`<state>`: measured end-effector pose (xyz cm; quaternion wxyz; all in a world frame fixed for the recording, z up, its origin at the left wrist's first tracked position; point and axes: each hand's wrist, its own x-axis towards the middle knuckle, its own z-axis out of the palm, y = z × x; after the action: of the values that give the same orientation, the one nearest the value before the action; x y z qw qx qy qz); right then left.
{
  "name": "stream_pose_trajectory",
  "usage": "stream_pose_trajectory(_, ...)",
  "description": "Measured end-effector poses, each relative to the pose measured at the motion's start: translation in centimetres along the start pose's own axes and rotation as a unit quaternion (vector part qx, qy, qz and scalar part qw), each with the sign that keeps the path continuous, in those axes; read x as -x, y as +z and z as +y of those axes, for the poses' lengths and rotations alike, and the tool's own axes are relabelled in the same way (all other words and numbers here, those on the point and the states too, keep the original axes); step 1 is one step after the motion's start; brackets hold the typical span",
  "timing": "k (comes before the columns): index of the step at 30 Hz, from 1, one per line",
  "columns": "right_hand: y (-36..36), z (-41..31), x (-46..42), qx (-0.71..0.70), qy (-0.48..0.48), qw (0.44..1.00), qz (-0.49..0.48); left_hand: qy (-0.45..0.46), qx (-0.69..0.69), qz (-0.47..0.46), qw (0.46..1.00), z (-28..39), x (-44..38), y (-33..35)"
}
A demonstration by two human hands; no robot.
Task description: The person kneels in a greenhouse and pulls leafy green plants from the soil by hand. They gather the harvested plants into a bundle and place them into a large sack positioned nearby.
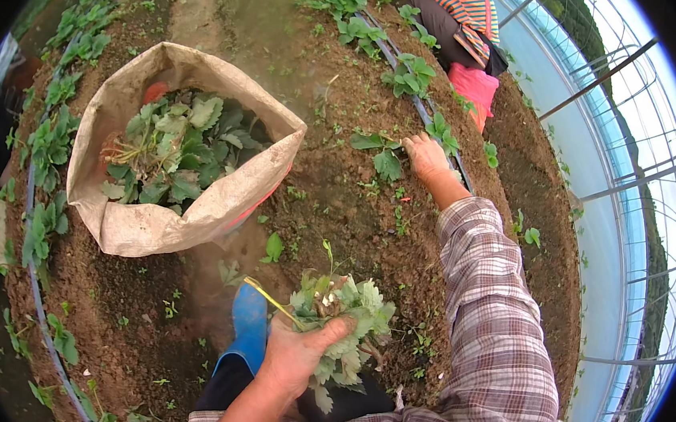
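My left hand (295, 352) is closed around a thick bunch of cut strawberry leaves (343, 326), with a yellow stem sticking out past the thumb. My right hand (427, 158) reaches far forward to the planted row. Its fingertips meet the stems of a few green strawberry leaves (385, 162), which spread to the left over the soil; the exact grip is partly hidden by the fingers. Just beyond my right wrist is a small strawberry plant (443, 134) beside the drip hose (422, 111). Ahead on the left, a wide-mouthed woven sack (149, 233) holds a heap of picked leaves (189, 150).
A co-worker in a striped top (458, 7) crouches at the row ahead, near a pink bag (472, 93). Another hose (40, 305) with plants runs along the left. My blue boot (249, 318) stands in the furrow. Plastic greenhouse sheeting (588, 172) lines the right.
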<state>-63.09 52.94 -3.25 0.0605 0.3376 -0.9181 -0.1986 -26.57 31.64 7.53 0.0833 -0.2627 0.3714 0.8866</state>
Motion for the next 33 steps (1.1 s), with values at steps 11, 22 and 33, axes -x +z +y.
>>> stream_pose_trajectory(11,0.3,1.3,-3.9,-0.058,0.155,0.977,-0.136,-0.039,-0.007,0.019,0.999,0.4,-0.3,-0.5)
stream_pose_trajectory(22,0.8,1.7,-4.2,-0.205,0.488,0.845,-0.081,-0.061,0.013,0.033,0.998,0.8,-0.2,-0.9)
stream_pose_trajectory(33,-0.7,4.7,-0.3,-0.371,0.292,0.845,0.252,-0.022,0.009,0.016,1.0,1.0,-0.1,-0.7)
